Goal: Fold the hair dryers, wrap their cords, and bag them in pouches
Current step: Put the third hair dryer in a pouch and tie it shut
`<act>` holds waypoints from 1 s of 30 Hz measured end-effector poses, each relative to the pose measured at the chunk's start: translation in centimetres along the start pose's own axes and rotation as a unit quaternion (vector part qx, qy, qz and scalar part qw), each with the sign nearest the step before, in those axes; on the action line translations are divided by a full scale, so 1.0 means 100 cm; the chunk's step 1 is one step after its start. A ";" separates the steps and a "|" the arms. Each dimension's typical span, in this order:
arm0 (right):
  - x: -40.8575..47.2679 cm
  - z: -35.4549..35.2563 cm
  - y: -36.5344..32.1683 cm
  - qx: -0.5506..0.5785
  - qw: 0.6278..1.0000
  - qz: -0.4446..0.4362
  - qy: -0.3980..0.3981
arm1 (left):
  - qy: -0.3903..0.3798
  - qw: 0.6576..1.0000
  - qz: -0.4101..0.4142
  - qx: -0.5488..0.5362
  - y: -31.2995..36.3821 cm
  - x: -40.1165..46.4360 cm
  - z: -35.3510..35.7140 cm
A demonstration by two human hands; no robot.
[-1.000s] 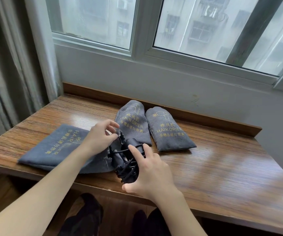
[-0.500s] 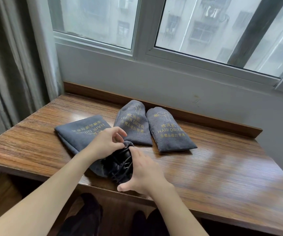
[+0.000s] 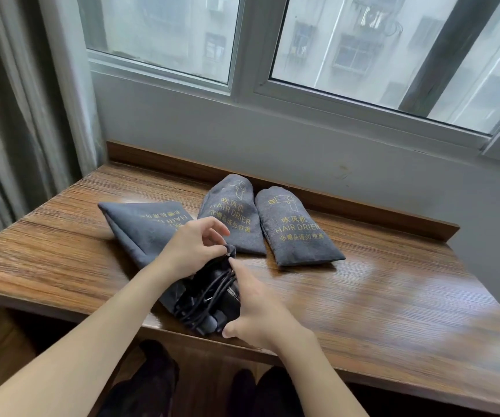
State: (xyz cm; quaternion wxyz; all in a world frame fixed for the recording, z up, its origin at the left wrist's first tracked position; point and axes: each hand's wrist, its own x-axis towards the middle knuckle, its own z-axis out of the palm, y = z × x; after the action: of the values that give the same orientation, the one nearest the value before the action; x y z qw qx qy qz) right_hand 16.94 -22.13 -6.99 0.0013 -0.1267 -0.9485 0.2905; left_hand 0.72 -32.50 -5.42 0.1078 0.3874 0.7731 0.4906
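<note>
A black folded hair dryer [image 3: 209,302] with its cord wound around it sticks out of the mouth of a grey pouch [image 3: 140,227] near the table's front edge. My left hand [image 3: 194,251] pinches the upper rim of that pouch's mouth. My right hand [image 3: 257,311] is pressed against the dryer's near end, fingers along its right side. Two more grey pouches with gold "HAIR DRIER" print, the middle pouch [image 3: 232,212] and the right pouch [image 3: 294,227], lie filled and side by side further back.
The wooden table [image 3: 393,296] has a raised wooden strip along the wall under the window. A grey curtain [image 3: 17,115] hangs at the left. My dark-clothed legs show below the front edge.
The pouch has swung from lying flat at the left to pointing back-left, and the dryer has gone deeper into its mouth. Both hands have stayed at the mouth.
</note>
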 end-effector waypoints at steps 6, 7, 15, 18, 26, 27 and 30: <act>0.008 0.010 0.009 0.097 0.991 0.078 0.056 | -0.017 1.000 0.009 0.001 0.007 -0.011 -0.008; 0.009 0.010 0.010 0.115 0.987 0.090 0.071 | -0.009 1.000 0.009 0.021 0.006 -0.013 -0.008; 0.011 0.012 0.002 0.104 0.979 0.114 0.131 | 0.023 0.995 0.046 0.080 0.011 -0.023 -0.002; 0.012 0.017 -0.002 0.066 0.985 0.089 0.133 | -0.012 0.994 0.055 0.096 0.018 -0.021 0.002; 0.014 0.025 -0.003 0.016 0.988 0.039 0.149 | -0.015 0.946 0.055 0.318 0.020 -0.003 0.017; 0.014 0.026 -0.003 0.020 0.987 0.032 0.158 | -0.027 0.957 0.065 0.283 0.021 0.000 0.019; 0.015 0.030 -0.003 0.039 0.980 0.022 0.196 | -0.087 0.982 0.071 0.152 0.027 0.005 0.018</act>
State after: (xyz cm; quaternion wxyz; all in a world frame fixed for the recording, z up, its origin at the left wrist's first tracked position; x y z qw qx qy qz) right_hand 15.23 -23.65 -9.47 0.1860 -0.2020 -0.9146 0.2969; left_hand 2.72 -30.36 -3.94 0.0795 0.4940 0.7969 0.3387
